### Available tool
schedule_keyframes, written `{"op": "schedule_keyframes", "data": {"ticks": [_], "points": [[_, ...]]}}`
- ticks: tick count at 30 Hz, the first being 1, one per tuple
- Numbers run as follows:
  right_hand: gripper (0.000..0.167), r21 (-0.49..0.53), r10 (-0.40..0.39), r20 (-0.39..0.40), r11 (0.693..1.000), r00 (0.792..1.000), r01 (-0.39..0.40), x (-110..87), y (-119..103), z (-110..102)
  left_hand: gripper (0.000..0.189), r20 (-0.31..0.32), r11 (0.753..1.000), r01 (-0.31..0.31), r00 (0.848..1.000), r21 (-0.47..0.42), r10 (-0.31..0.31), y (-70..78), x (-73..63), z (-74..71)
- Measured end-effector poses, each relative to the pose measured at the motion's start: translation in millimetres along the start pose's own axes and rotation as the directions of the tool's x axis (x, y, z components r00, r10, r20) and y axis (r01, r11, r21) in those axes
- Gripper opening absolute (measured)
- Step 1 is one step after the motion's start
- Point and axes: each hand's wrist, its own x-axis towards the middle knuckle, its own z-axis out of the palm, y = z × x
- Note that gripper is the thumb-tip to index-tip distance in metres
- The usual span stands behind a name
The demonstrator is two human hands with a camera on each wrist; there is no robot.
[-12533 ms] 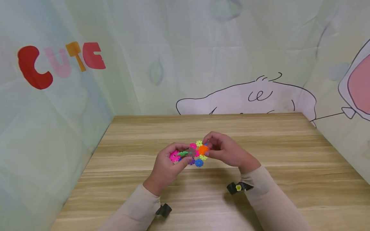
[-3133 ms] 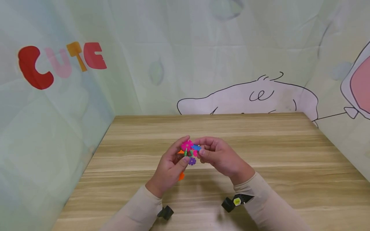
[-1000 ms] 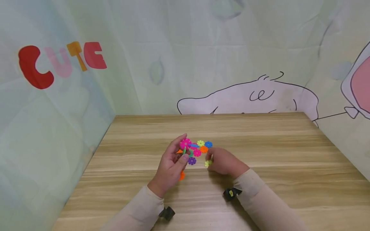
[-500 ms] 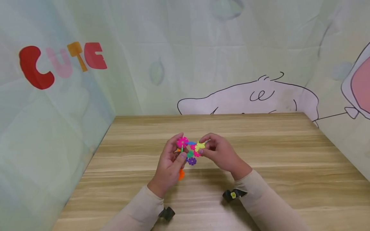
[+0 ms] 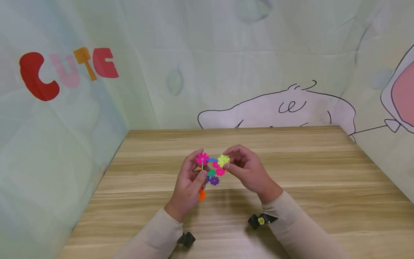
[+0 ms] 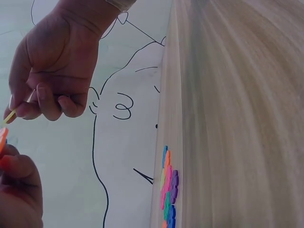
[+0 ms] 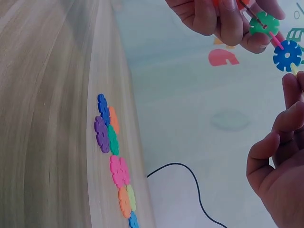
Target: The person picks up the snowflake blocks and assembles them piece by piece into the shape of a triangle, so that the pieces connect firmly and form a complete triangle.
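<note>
My left hand [image 5: 189, 181] grips a chain of slotted plastic flower discs, joined edge to edge. A pink disc [image 5: 202, 159] stands up by its fingertips, with a blue disc [image 5: 211, 159] sticking out to the right. In the right wrist view a green disc [image 7: 264, 23] sits further along the chain near the left fingers. An orange disc [image 5: 202, 195] shows below the left palm. My right hand [image 5: 250, 172] pinches a yellow disc [image 5: 223, 160] between thumb and fingers, its edge right at the blue disc's edge. The rest of the chain is hidden by the left hand.
Several loose discs lie on the wooden table [image 5: 291, 158] below the hands, among them purple [image 5: 214, 180], teal [image 5: 211, 173] and pink [image 5: 220, 171] ones. More lie in the same cluster, including a dark blue disc [image 7: 103, 105]. A printed cloth backdrop [image 5: 161, 72] surrounds the table.
The right hand held an orange disc first, later the blue disc at the pink one. It then took a yellow disc from the table and raised it to the blue disc.
</note>
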Motion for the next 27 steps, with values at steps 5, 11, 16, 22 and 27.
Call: {"op": "schedule_keyframes", "data": {"ticks": [5,11,16,22,27], "points": [[0.025,-0.029,-0.019,-0.008,0.999,1.0,0.018,-1.5,-2.8,2.5,0.049,0.018,1.0,0.019,1.0,-0.001,-0.019,2.6,-0.7,0.0],[0.021,-0.04,-0.039,-0.016,0.998,0.999,0.038,-3.8,-7.9,4.2,0.051,0.029,1.0,0.021,0.999,0.011,-0.021,4.9,-2.3,-0.4],[0.018,-0.023,-0.056,-0.017,0.998,0.998,0.056,-5.8,-8.4,4.9,0.052,0.037,0.999,0.032,0.999,0.022,-0.033,5.1,-3.6,0.2],[0.016,-0.035,-0.086,-0.038,0.996,0.996,0.084,-6.8,-8.2,6.9,0.053,0.048,0.998,0.052,0.997,0.017,-0.053,5.6,-3.5,0.2],[0.017,-0.062,-0.106,-0.045,0.993,0.993,0.104,-6.2,-8.6,7.9,0.052,0.055,0.999,0.049,0.997,0.012,-0.05,5.2,-3.2,-0.3]]}}
